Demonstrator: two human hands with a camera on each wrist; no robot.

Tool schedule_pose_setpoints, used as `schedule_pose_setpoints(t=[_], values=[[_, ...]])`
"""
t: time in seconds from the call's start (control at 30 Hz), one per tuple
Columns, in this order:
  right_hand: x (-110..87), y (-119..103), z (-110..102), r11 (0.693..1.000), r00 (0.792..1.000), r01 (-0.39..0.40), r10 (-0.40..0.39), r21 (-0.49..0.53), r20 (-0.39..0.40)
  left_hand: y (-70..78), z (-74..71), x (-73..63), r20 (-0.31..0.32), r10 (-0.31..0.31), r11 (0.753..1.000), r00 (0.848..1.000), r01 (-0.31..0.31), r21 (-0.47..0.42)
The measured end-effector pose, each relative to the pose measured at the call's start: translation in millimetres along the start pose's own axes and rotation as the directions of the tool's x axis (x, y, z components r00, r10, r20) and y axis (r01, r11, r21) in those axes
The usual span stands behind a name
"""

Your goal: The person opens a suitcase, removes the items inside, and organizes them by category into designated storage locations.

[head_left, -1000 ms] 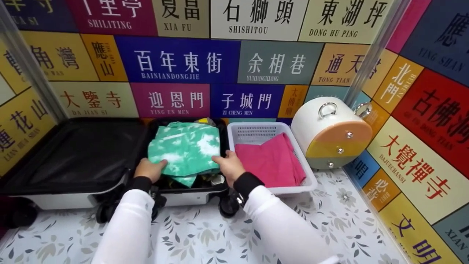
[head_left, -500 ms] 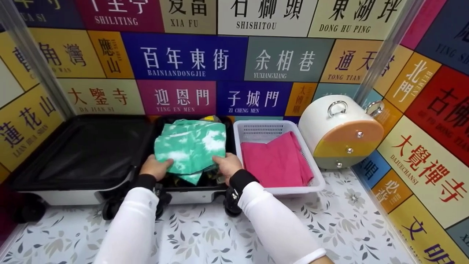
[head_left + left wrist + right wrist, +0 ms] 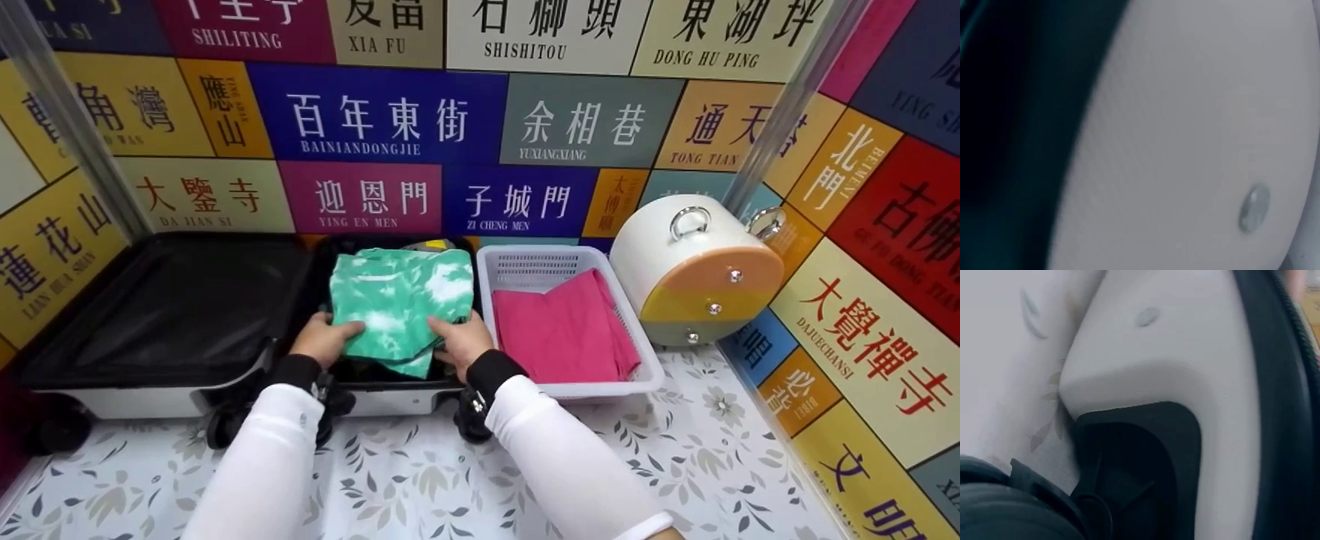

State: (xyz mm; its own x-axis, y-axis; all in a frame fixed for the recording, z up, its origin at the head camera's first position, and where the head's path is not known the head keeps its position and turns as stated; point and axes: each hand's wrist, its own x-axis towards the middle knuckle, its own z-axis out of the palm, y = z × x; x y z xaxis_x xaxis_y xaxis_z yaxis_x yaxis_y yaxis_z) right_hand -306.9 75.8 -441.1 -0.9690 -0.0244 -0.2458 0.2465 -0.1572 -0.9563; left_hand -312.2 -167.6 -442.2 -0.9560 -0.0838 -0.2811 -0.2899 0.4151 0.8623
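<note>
In the head view, a folded green-and-white tie-dye garment lies over the packed half of an open suitcase. My left hand holds its near left edge, thumb on top. At the near right edge, my right hand pinches it, thumb on top and the other fingers partly hidden. One corner of the cloth hangs toward the suitcase's front rim. Close up, the left wrist view shows the white suitcase shell; the right wrist view shows its white corner and a black wheel.
The suitcase's black-lined other half lies at the left. Right of the packed half stands a pale plastic basket with a folded pink cloth. Beyond it is a round white case with a striped front. Sign-patterned walls enclose the back and sides.
The head view has swung slightly left, then steadied. Both hands keep hold of the green garment, which has shifted a little to the right over the suitcase.
</note>
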Motion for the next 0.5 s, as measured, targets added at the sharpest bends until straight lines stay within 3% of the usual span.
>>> schedule_pose_setpoints(t=[0.13,0.3,0.43,0.5], values=[[-2.6,0,3,0.988,0.993,0.056,-0.071,-0.147,-0.099,8.3,7.0,-5.4,-0.048,0.073,0.995,0.996,-0.076,-0.070],[-6.0,-4,1,0.920,0.956,0.172,-0.241,-0.352,-0.165,22.1,16.0,-17.5,-0.136,0.164,0.974,0.977,-0.182,-0.132],[-12.2,-15,-7,0.875,0.920,0.259,-0.352,-0.410,-0.171,34.7,23.7,-28.4,-0.182,0.238,0.945,0.954,-0.271,-0.181],[-16.8,-24,-13,0.865,0.905,0.295,-0.390,-0.405,-0.173,42.8,28.6,-33.3,-0.224,0.290,0.924,0.930,-0.334,-0.188]])
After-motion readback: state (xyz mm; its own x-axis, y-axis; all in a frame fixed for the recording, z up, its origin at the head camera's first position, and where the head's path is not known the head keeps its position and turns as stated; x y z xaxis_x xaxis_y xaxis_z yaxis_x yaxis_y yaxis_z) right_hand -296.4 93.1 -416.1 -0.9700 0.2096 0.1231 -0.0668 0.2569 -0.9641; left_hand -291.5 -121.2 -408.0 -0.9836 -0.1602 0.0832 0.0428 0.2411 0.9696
